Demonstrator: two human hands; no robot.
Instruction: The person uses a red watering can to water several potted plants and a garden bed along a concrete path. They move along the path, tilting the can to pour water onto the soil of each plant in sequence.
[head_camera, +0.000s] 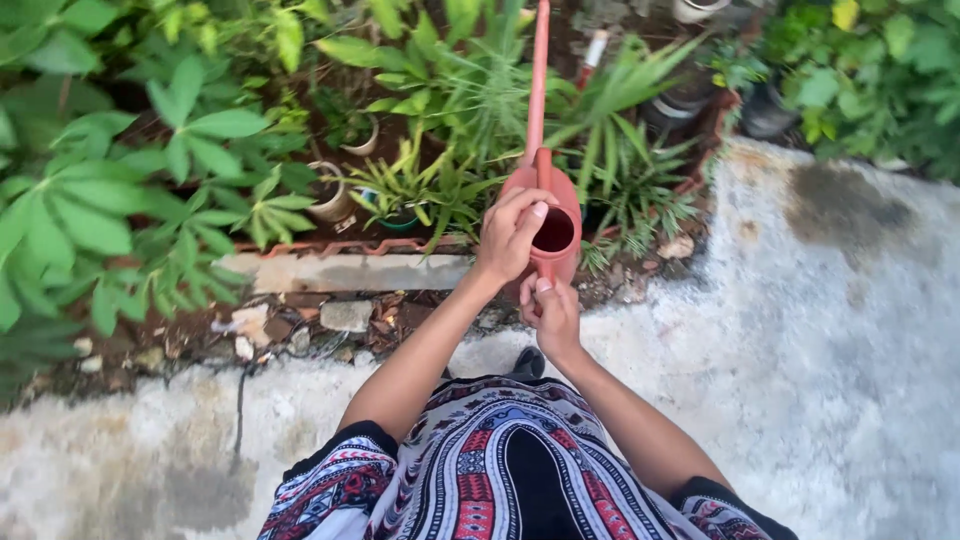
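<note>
A: Your left hand wraps the red watering can at its rim; your right hand grips the handle just below.

B: Tilt unevenly and, I judge, water could miss the potted plants beyond your hands.

Pale concrete ground, scattered stones

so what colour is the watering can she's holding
Reddish terracotta watering can, long spout included; seen in the head view.
</note>
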